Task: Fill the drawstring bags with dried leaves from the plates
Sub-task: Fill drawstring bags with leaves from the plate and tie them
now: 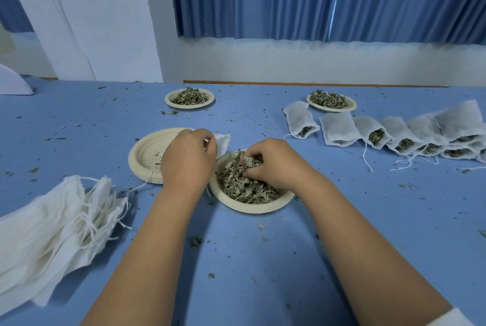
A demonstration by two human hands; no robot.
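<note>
Now right hand [273, 161] pinching crumbly dried leaves [247, 183] in round paper plate [252, 207], left hand [188, 158] gripping gauzy white bag [223, 142].

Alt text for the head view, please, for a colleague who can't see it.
The right hand pinches dried leaves from the near plate while the left hand holds a white bag beside it. Filled bags line the right; empty bags lie left.
</note>
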